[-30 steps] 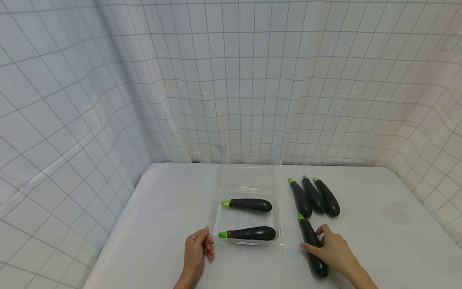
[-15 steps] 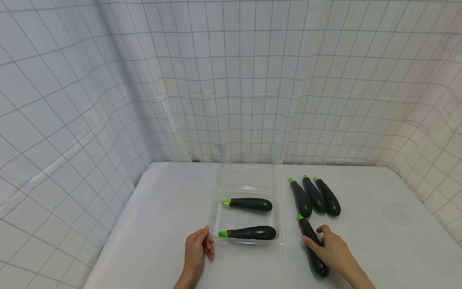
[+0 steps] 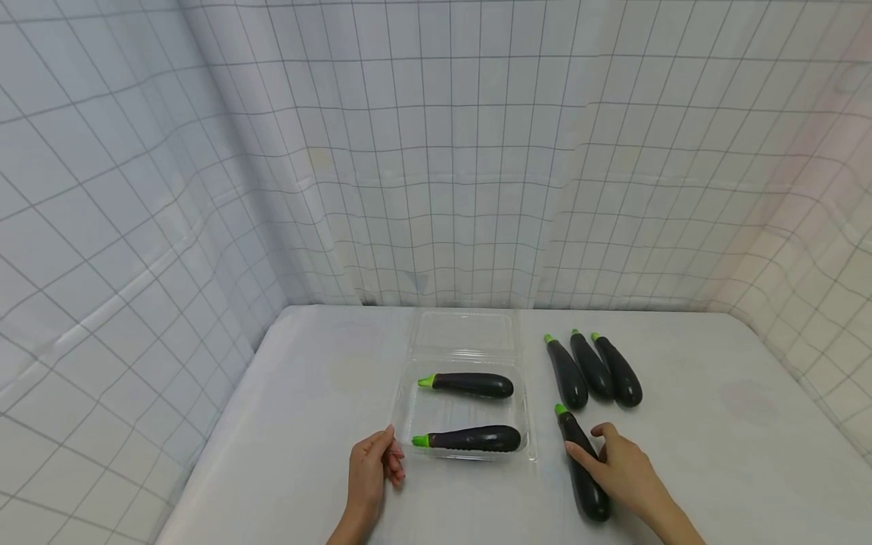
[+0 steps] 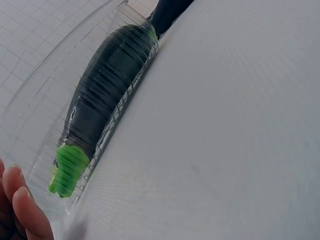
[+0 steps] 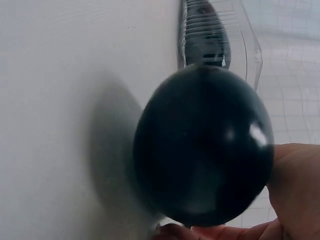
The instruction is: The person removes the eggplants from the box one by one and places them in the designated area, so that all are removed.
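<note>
In the head view my right hand (image 3: 627, 469) grips a dark eggplant (image 3: 584, 484) with a green stem, thumb on its left side and fingers on its right. Its rounded end (image 5: 202, 150) fills the middle of the right wrist view, with a shadow on the table beside it. My left hand (image 3: 371, 469) holds the near left corner of a clear plastic container (image 3: 463, 457), fingers curled at the rim. Inside the container lie two eggplants crosswise, a far one (image 3: 473, 385) and a near one (image 3: 477, 439), stems to the left.
Three more eggplants (image 3: 591, 367) lie side by side on the white table (image 3: 306, 378), right of the container. The container's clear lid (image 3: 463, 333) lies folded back, away from me. A white gridded curtain (image 3: 436, 151) surrounds the table's back and sides.
My right hand has shifted slightly left with its eggplant, whose stem end has moved away from the nearest of the three eggplants. The left hand and the container have stayed in place.
</note>
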`<state>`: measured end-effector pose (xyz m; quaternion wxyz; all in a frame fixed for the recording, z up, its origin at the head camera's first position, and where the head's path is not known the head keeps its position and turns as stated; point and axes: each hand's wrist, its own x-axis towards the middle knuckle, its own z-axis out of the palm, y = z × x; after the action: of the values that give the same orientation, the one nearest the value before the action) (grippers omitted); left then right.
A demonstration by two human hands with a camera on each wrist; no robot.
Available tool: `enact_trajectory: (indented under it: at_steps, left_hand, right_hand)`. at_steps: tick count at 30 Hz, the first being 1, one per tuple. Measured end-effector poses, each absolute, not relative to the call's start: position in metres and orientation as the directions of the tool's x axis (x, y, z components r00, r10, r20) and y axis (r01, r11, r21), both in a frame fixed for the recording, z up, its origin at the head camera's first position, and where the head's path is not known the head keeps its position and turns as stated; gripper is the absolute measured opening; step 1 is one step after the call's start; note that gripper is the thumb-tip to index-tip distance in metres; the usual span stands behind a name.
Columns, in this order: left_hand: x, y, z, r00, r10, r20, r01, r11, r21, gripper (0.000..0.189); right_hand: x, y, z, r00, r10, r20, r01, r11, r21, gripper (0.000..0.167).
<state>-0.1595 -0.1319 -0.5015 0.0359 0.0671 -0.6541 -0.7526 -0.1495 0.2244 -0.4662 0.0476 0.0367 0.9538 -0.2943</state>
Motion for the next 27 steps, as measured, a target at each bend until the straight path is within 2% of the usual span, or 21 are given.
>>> enact_trajectory:
  at_steps: [6, 10, 19, 27]
  left_hand:
    - [-0.159, -0.132, -0.501, -0.989, -0.138, -0.052, -0.031, -0.147, 0.989, 0.046]
    - [-0.159, -0.132, -0.5, -0.989, -0.141, -0.054, -0.034, -0.137, 0.99, 0.047]
    - [-0.16, -0.132, -0.498, -0.989, -0.141, -0.049, -0.03, -0.136, 0.99, 0.048]
    - [-0.159, -0.131, -0.499, -0.988, -0.144, -0.064, -0.044, -0.135, 0.99, 0.047]
  right_hand:
    - [-0.149, 0.225, -0.466, -0.995, 0.038, -0.087, 0.081, 0.828, -0.555, 0.064]
    - [-0.148, 0.229, -0.464, -0.995, 0.039, -0.094, 0.085, 0.834, -0.545, 0.062]
    - [-0.149, 0.238, -0.461, -0.988, 0.053, -0.145, 0.122, 0.843, -0.524, 0.065]
    - [-0.149, 0.236, -0.463, -0.985, 0.068, -0.16, 0.143, 0.84, -0.523, 0.076]
